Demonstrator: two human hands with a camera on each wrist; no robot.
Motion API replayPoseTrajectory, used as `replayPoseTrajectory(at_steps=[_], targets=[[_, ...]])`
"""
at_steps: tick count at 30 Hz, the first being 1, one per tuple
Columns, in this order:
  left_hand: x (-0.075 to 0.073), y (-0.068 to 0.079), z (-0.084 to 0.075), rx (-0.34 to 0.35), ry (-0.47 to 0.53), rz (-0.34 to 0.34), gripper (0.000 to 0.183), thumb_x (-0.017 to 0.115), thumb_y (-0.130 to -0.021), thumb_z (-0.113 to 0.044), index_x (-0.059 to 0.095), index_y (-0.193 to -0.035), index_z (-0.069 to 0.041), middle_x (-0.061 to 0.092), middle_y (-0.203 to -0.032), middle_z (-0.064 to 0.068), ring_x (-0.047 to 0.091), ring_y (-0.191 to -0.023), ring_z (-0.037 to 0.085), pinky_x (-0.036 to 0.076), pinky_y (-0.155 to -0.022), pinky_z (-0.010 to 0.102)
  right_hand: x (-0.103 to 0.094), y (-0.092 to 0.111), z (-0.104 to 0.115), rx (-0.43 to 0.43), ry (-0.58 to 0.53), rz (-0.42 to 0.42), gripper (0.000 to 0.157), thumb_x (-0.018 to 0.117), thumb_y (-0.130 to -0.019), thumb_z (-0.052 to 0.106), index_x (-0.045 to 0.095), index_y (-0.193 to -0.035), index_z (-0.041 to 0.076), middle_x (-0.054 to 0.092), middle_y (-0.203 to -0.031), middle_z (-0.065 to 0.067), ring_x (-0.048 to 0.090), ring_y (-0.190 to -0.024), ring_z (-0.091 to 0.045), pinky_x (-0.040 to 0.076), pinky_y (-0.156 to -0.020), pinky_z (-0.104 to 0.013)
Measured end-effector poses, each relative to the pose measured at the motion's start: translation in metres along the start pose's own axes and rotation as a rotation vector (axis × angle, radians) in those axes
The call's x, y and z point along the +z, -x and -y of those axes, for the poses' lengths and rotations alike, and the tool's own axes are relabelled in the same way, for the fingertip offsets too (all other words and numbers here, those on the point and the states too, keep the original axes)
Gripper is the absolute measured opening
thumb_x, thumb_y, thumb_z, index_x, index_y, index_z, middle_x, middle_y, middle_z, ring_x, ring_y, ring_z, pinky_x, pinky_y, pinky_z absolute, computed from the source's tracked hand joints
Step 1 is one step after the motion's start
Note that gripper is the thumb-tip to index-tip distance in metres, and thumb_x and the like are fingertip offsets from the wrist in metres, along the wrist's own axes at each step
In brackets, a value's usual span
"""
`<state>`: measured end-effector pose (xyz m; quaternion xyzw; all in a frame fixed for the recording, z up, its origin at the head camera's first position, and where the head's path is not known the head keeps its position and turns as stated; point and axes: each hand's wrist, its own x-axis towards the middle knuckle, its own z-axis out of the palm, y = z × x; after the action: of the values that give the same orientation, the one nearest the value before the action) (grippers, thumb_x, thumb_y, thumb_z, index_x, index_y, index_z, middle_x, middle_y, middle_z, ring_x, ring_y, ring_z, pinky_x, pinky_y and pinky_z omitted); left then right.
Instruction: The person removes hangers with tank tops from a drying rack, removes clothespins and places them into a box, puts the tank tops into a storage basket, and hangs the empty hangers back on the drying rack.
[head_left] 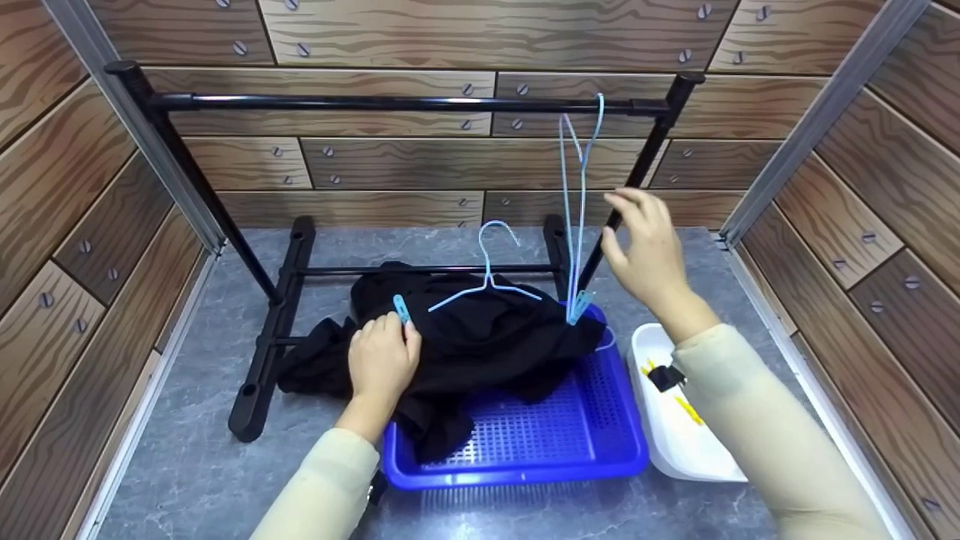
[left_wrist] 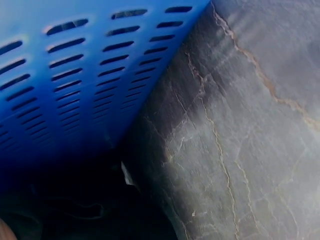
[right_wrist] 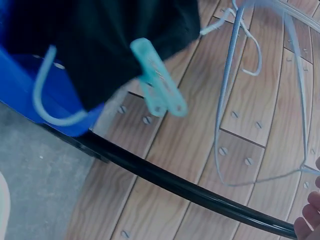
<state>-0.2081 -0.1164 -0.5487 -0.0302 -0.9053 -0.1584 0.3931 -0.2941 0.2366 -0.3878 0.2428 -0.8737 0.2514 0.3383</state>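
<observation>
A black garment (head_left: 480, 360) lies bunched partly over a blue basket (head_left: 517, 474). From its top rises a light-blue wire hanger (head_left: 487, 281), its lower part hidden by cloth. My left hand (head_left: 382, 356) grips the cloth at the left, its thumb beside a blue clothespin (head_left: 401, 307). Another clothespin (right_wrist: 159, 80) bites the garment's right edge in the right wrist view. My right hand (head_left: 649, 244) is raised with thumb and fingers apart, holding nothing, just right of a second wire hanger (head_left: 583, 187) that hangs from the rack's rod.
A black clothes rack (head_left: 405, 103) spans the back, its feet on the grey marbled floor (head_left: 187, 375). Right of the basket, a white tray (head_left: 690, 450) holds a black piece and small yellow things. A curved hook (right_wrist: 42, 95) pokes out over the basket. Wood-patterned walls (head_left: 390, 37) enclose the space.
</observation>
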Motion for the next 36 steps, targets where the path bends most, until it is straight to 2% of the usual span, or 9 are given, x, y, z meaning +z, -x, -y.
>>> replayPoseTrajectory(at_steps=[9,17,23,30,36], targets=[[0.0,0.0,0.001,0.002,0.017,-0.006,0.029,0.051,-0.093,-0.024,0.053,-0.072,-0.004,0.054,-0.063,0.013,0.054,-0.06,0.036,0.043,-0.055,0.048,0.015,0.03,-0.009,0.052,-0.024,0.092,0.04,0.066,-0.088,0.004,0.063,-0.127,-0.002,0.058,-0.13,-0.02,0.051,-0.122,-0.039,0.038,-0.105,-0.052],[0.0,0.001,-0.001,-0.005,0.019,0.016,0.03,0.051,-0.094,-0.026,0.054,-0.074,-0.003,0.055,-0.065,0.013,0.055,-0.062,0.036,0.044,-0.057,0.048,0.032,0.059,-0.015,0.098,-0.022,0.256,0.04,0.066,-0.09,0.01,0.062,-0.128,-0.001,0.058,-0.13,-0.019,0.051,-0.121,-0.04,0.041,-0.102,-0.054],[0.001,0.0,-0.001,-0.004,0.022,0.01,0.03,0.052,-0.093,-0.025,0.053,-0.073,-0.004,0.054,-0.064,0.014,0.054,-0.062,0.037,0.043,-0.058,0.047,0.04,0.07,-0.021,0.102,-0.019,0.301,0.039,0.066,-0.091,0.011,0.063,-0.128,-0.001,0.059,-0.127,-0.02,0.053,-0.119,-0.041,0.04,-0.102,-0.053],[0.001,0.0,0.0,0.007,0.027,-0.005,0.029,0.054,-0.092,-0.025,0.052,-0.072,-0.003,0.053,-0.064,0.014,0.054,-0.062,0.037,0.043,-0.058,0.047,0.046,0.081,-0.027,0.149,-0.035,0.387,0.039,0.063,-0.096,0.017,0.061,-0.13,-0.002,0.061,-0.128,-0.02,0.053,-0.121,-0.041,0.038,-0.105,-0.052],[0.0,0.001,0.001,-0.006,0.022,0.015,0.029,0.052,-0.093,-0.025,0.053,-0.073,-0.004,0.054,-0.065,0.014,0.055,-0.063,0.037,0.043,-0.058,0.048,0.047,0.084,-0.023,0.18,-0.041,0.463,0.044,0.06,-0.099,0.022,0.057,-0.136,-0.002,0.062,-0.128,-0.022,0.054,-0.122,-0.041,0.038,-0.105,-0.054]])
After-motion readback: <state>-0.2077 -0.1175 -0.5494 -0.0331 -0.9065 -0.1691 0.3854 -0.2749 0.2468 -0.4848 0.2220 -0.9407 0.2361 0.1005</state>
